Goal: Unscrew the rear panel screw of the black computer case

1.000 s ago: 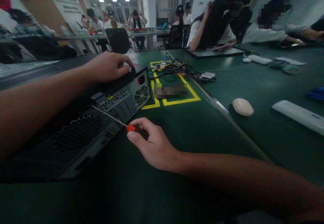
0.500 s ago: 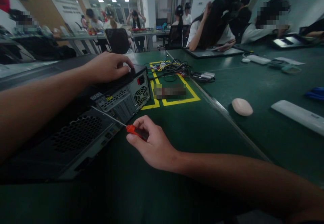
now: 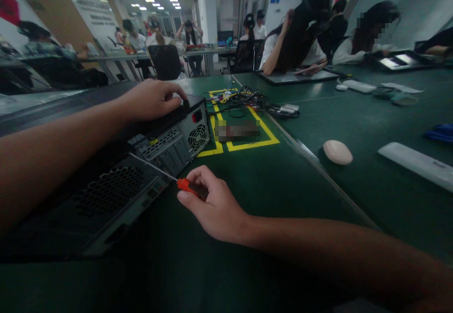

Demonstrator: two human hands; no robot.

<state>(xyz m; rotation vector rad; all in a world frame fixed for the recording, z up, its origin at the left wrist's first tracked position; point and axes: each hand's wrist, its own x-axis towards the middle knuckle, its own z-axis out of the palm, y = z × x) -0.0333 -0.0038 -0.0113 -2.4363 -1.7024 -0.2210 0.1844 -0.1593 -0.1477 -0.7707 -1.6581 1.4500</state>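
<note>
A black desktop computer case (image 3: 106,195) lies on its side at the left, its grey rear panel with fan grille (image 3: 197,136) and vents facing me. My left hand (image 3: 154,100) rests on top of the case near the back edge, index finger bent and thumb apart from it, gripping nothing that I can see. Wrapped in my right hand (image 3: 221,204) is a screwdriver (image 3: 187,186) with an orange and dark handle. Its thin metal shaft runs up and left to the rear panel, the tip at the panel's edge below my left forearm. Whether a screw is under the tip cannot be seen.
A tangle of cables (image 3: 253,98) lies beyond the case by yellow tape (image 3: 253,145) and a blurred-out object (image 3: 237,130). At right are a pale mouse (image 3: 338,152), a white bar (image 3: 417,164) and a blue bundle (image 3: 440,133). Other people sit behind.
The whole view has shifted down slightly. Both hands and the screwdriver keep nearly the same place against the case.
</note>
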